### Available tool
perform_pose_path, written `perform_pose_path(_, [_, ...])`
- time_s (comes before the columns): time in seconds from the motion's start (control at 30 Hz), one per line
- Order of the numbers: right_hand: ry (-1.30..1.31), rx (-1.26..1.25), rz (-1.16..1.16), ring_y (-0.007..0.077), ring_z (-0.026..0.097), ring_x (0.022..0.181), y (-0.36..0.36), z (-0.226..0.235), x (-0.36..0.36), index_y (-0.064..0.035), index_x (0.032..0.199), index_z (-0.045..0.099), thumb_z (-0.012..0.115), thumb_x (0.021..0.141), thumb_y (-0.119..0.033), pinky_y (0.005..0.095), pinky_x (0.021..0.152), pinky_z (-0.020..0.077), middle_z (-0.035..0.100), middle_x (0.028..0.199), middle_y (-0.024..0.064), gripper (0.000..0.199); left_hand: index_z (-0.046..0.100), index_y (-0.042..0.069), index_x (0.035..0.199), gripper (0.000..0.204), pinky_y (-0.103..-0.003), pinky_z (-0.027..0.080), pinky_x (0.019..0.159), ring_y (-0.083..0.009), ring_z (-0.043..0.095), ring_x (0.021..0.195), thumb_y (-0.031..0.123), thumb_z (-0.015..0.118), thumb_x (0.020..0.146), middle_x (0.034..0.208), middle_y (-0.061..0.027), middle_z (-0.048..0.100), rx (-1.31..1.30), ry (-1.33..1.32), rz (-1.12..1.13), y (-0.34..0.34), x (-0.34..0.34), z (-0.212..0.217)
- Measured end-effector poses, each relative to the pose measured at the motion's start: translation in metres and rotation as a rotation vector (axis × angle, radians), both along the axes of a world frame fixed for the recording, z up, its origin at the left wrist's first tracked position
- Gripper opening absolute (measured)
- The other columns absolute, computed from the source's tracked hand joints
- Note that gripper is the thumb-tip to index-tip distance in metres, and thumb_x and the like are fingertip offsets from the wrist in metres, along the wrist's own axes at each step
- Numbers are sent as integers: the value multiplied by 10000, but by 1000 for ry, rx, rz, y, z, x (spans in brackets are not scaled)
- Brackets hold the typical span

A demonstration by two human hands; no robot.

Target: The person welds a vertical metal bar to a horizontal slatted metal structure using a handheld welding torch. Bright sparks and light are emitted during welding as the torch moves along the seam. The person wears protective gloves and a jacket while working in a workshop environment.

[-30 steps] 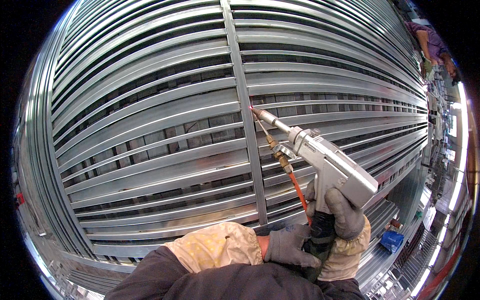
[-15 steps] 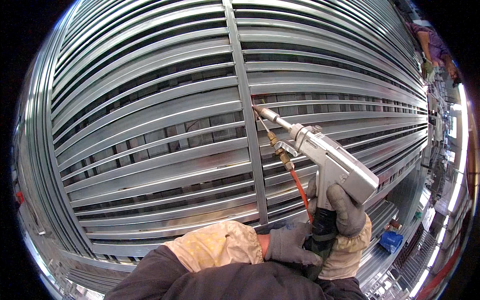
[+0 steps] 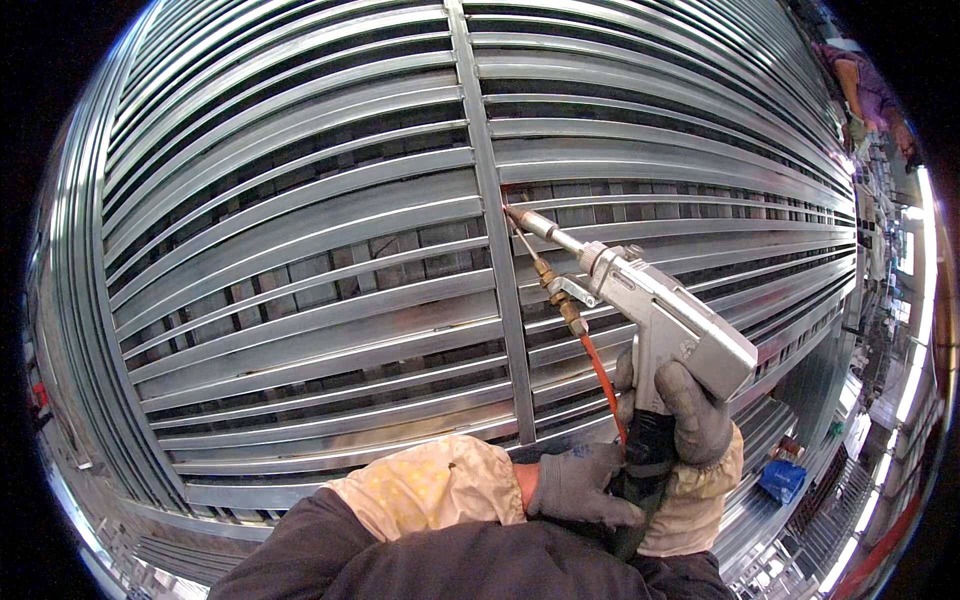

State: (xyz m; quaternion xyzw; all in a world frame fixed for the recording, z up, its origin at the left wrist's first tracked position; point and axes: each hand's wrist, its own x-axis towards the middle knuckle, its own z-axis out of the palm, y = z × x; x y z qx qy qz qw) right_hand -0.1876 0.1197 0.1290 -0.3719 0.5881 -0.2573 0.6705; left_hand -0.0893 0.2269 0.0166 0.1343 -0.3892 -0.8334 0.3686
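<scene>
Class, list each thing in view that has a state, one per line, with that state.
Right hand: gloved, gripping
Left hand: gloved, gripping lower down
Welding gun: held, angled toward the middle bar, no flash at its nozzle
Orange hose: attached, curved
Middle bar: crossing the slats
Strip light: lit

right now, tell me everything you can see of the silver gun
The silver gun looks metal, with a boxy body, ridged collar and narrow nozzle browned at the tip. It slants up to the left, its tip beside the centre bar; contact is unclear. Below the nozzle runs a thin tube with brass-coloured fittings, joined to an orange hose. The right hand grips the handle; the left hand holds the black part beneath.
</scene>
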Motion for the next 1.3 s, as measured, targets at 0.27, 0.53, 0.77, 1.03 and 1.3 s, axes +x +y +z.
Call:
perform_pose_path(0.27, [84,-72,44,147,654,768,0,4,6,22,1380,493,630,964,-112,279,644,542,680,950,111,458,472,-18,1357,627,-332,545,777,-168,665,886,227,765,860,1080,-116,683,60,-81,-207,-4,12,12])
perform_pose_path(0.53, [21,11,109,142,651,763,-12,10,-1,0,1365,494,632,989,-151,284,652,548,668,959,93,428,437,-4,1404,693,-372,470,987,-204,546,1161,207,778,838,1305,-136,574,70,71,1,-4,-6,9])
perform_pose_path(0.77, [19,-20,137,147,661,797,-13,9,-3,6,1355,493,647,984,-149,285,679,559,670,967,96,430,389,9,1474,781,-403,418,1077,-236,486,1309,242,793,847,1425,-151,505,173,109,-170,-6,-3,6])
perform_pose_path(1.03, [28,-11,101,149,657,793,-11,5,-3,9,1356,494,643,981,-133,287,676,556,676,982,103,428,443,-14,1397,654,-373,503,956,-204,583,1158,186,752,856,1255,-153,607,34,78,-2,-5,-3,9])
perform_pose_path(1.3, [45,-51,112,148,661,808,-8,8,0,12,1367,494,629,985,-121,290,684,556,683,979,108,427,502,-15,1303,530,-301,562,698,-147,674,864,169,748,871,1106,-127,653,98,75,-102,1,-9,2])
